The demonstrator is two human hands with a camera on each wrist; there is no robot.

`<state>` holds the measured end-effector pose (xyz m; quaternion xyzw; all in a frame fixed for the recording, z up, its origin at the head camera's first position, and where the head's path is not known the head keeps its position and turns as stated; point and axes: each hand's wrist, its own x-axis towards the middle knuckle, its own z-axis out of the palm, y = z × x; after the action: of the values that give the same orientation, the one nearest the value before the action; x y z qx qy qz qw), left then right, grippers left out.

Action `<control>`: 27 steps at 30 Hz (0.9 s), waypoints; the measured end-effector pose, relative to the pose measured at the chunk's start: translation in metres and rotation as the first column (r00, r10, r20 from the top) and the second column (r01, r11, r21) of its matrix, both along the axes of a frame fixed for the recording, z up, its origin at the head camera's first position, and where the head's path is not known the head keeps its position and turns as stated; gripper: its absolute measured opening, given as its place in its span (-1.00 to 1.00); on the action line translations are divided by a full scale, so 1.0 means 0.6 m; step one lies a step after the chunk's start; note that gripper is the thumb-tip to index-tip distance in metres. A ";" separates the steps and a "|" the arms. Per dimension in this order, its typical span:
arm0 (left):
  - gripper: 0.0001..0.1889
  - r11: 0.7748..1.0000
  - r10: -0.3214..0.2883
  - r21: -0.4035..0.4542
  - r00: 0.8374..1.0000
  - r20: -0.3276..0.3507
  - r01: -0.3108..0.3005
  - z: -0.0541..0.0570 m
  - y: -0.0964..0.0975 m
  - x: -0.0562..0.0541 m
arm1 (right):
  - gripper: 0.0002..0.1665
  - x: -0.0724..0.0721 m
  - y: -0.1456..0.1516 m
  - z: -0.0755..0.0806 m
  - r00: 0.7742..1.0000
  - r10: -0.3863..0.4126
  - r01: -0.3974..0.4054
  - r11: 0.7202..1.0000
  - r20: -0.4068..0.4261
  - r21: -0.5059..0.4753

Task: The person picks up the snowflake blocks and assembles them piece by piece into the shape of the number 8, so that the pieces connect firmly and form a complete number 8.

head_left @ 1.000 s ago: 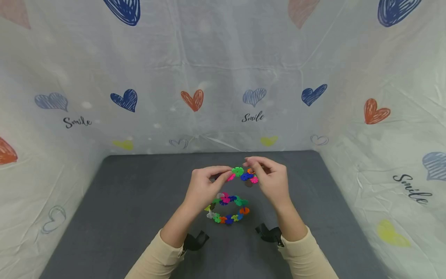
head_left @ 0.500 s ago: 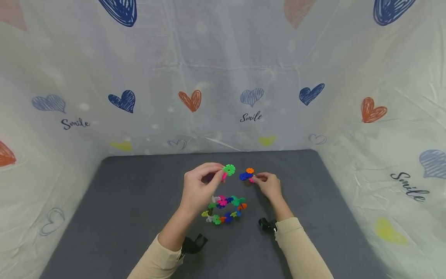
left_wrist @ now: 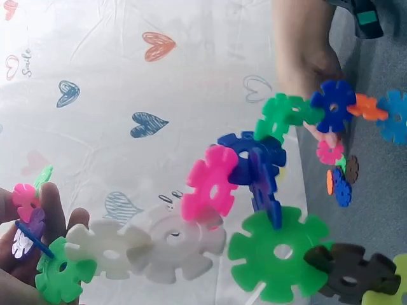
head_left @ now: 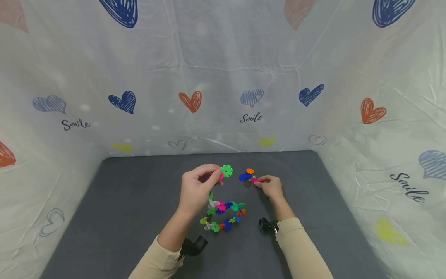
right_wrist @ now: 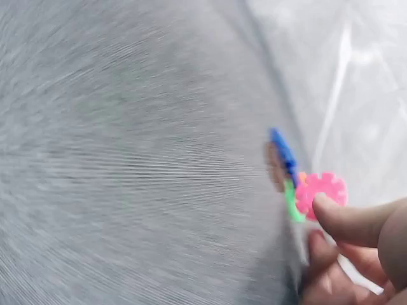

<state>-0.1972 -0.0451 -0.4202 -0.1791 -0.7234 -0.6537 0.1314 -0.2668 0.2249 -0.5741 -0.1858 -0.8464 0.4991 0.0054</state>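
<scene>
My left hand (head_left: 198, 186) is raised above the table, its thumb and fingers pinching one end of a chain of flower-shaped plastic discs. A bright green disc (head_left: 226, 171) and a pink disc (head_left: 221, 177) stick out at its fingertips. From there the chain runs through white discs (left_wrist: 109, 251) into a multicoloured ring (head_left: 227, 224) below the hand. Farther right, my right hand (head_left: 273, 188) pinches a loose pink disc (right_wrist: 325, 190) between thumb and finger. Beside it lie loose blue (head_left: 245, 176), orange (head_left: 249, 171) and brown (head_left: 247, 183) discs; a green one is partly hidden.
A dark grey table (head_left: 139, 201) lies beneath everything. White cloth (head_left: 216, 128) printed with hearts and "Smile" rises behind it and at both sides. Black straps (head_left: 194, 246) hang from both wrists. The right wrist view is partly blurred.
My right hand has left the left hand's fingertips, come down to the loose discs and pinched a pink one. The left hand has shifted slightly left, drawing the chain's near end up with it.
</scene>
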 end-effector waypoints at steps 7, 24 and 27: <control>-0.91 1.000 0.018 -0.026 0.995 0.095 -0.016 0.009 0.002 -0.001 | -0.74 0.022 -0.012 0.054 0.992 0.038 -0.056 0.987 -0.117 -0.153; -0.90 1.000 -0.014 0.000 0.995 0.094 0.014 0.006 -0.001 -0.008 | -0.77 0.121 -0.103 0.230 0.440 0.321 -0.164 0.947 -0.839 0.276; -0.87 0.999 -0.030 0.028 0.997 0.069 0.028 0.001 0.000 -0.009 | -0.80 0.127 -0.111 0.229 0.424 0.339 -0.151 0.941 -0.840 0.303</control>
<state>-0.2026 -0.0452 -0.4196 -0.1649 -0.7159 -0.6711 0.0990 -0.1907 0.1582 -0.4365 0.2258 -0.7797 0.4384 0.3859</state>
